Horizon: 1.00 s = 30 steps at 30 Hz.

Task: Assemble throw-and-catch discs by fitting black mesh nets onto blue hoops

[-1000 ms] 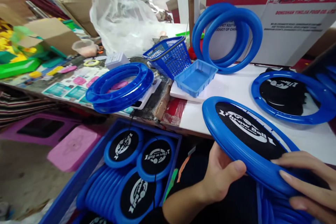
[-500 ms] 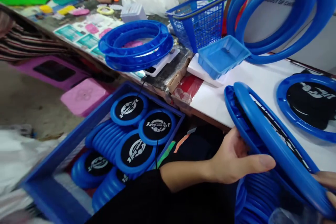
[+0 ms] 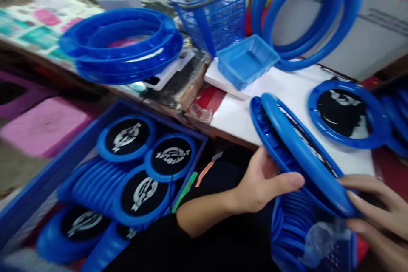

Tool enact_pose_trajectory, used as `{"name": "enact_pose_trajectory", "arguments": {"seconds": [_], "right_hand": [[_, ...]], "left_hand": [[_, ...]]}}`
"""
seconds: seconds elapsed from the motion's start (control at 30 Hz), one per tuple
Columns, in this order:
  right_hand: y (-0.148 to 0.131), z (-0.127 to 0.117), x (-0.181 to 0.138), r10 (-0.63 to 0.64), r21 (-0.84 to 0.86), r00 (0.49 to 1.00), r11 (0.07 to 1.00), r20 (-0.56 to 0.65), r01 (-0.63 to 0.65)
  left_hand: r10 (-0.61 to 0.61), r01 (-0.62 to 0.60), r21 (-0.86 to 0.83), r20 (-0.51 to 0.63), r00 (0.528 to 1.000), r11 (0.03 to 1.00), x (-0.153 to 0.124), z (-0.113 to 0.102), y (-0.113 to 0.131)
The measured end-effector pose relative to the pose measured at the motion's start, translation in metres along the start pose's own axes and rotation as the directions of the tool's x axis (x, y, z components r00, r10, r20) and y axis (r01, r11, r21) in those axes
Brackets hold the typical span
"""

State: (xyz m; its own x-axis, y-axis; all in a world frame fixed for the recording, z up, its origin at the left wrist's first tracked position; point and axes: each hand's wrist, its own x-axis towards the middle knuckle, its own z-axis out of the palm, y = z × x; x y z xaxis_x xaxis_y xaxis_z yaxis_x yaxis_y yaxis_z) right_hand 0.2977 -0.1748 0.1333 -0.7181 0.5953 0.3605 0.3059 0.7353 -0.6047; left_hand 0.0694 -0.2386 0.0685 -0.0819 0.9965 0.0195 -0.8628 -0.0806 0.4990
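I hold a blue ring disc (image 3: 299, 148) with a black mesh centre, tilted nearly on edge over my lap. My left hand (image 3: 266, 180) grips its lower left rim, thumb along the edge. My right hand (image 3: 374, 206) clasps the lower right rim with its fingers curled over it. Under the disc lies a stack of blue rings (image 3: 291, 229) with a bit of clear plastic. To the left, a blue crate (image 3: 47, 178) on the floor holds several finished discs (image 3: 142, 191) with black printed centres.
On the white table (image 3: 236, 119) lie another ring with black mesh (image 3: 346, 112), a small blue tray (image 3: 247, 61), a blue basket (image 3: 213, 12) and big blue hoops (image 3: 306, 12) leaning on a carton. Stacked blue rings (image 3: 121, 51) sit on a scale. Pink stools (image 3: 41, 123) stand at the left.
My view swung down and left. The disc tipped from flat to nearly on edge, and both hands kept hold of its rim.
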Motion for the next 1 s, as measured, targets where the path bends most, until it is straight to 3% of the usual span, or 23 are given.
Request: {"name": "enact_pose_trajectory", "arguments": {"seconds": [0.17,0.7,1.0], "right_hand": [[-0.013,0.014,0.012,-0.011,0.098,0.994,0.995,-0.112,0.022],[-0.02,-0.002,0.016,-0.013,0.137,0.999,0.99,-0.041,0.019],[-0.023,-0.003,0.017,0.011,0.13,0.999,0.991,-0.031,-0.007]], "left_hand": [[-0.045,0.045,0.019,-0.035,0.998,0.999,-0.002,-0.003,-0.006],[0.03,-0.023,0.104,-0.068,0.997,0.994,-0.003,0.009,-0.008],[-0.03,0.042,0.082,-0.142,0.989,0.996,-0.005,0.016,-0.004]]}}
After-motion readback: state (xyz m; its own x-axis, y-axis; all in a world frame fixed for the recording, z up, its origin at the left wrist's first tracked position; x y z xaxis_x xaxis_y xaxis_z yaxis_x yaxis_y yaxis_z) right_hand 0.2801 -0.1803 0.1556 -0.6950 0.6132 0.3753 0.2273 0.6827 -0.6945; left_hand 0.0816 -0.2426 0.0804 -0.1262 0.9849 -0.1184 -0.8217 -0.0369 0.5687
